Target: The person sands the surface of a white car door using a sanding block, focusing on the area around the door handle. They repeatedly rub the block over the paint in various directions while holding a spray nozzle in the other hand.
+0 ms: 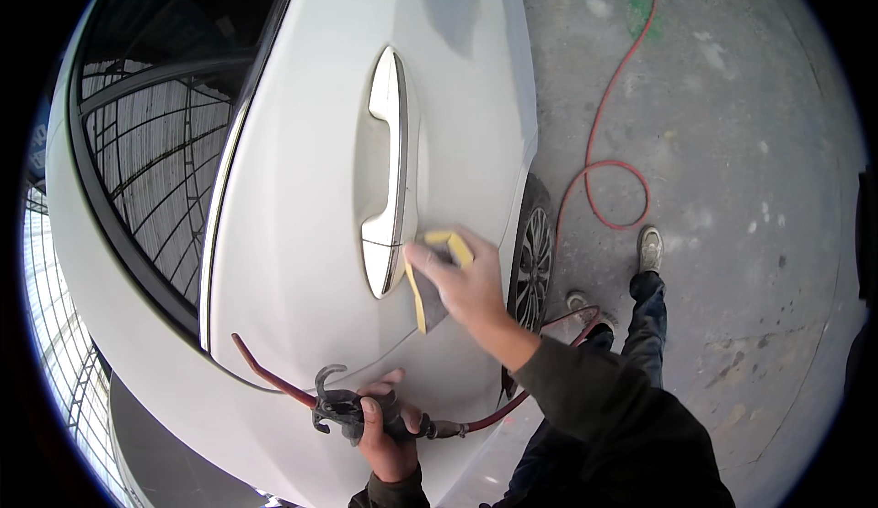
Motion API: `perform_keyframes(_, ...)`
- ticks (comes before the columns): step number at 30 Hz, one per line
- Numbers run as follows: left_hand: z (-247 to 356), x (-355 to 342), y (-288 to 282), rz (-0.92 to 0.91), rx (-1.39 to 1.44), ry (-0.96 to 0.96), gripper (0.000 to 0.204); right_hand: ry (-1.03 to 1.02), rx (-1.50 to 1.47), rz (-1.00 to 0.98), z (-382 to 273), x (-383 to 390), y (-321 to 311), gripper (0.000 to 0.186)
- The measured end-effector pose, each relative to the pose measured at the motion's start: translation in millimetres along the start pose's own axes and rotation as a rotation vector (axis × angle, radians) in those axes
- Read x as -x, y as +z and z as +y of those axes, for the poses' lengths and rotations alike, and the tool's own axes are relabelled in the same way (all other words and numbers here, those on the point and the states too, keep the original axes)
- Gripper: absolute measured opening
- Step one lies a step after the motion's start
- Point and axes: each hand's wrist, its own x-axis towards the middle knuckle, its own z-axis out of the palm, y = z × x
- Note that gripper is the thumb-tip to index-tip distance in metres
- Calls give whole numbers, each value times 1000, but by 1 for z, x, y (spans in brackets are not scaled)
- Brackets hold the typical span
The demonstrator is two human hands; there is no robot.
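One black air gun [344,408], red-nozzled

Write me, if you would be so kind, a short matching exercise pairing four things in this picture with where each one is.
Things
1. Gun
2. Pad
3. Hose
4. Handle

Places
A. Fixed to the side of the white car
B. Held in the right hand
C. Held in the left hand
D. Partly lying in a loop on the grey floor

Pairs: 1-C, 2-B, 3-D, 4-A
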Motion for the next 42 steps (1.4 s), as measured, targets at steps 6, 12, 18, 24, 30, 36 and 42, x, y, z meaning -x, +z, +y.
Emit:
perform_keyframes(6,-4,3,-4,10,104,22,38,-26,-72,68,6,2,3,29)
perform_keyframes(12,-4,2,-2,-34,9,65,35,-23,17,-18,4,7,-5,28)
perform_keyframes(18,-6,3,-2,-46,-26,80,36,-58,131,-180,7,15,-9,27)
perform_keyframes(24,-7,1,-3,-84,11,70,36,-169,229,-121,18,27,-9,24)
perform_keyframes(30,-7,3,-4,-93,24,74,36,-71,232,62,2,0,-29,28)
perform_keyframes(36,-12,-2,-7,-166,-3,119,37,-332,357,155,9,32,10,24)
perform_keyframes(42,-8,-3,-2,-148,-5,121,37,-184,221,-68,0,32,-26,23)
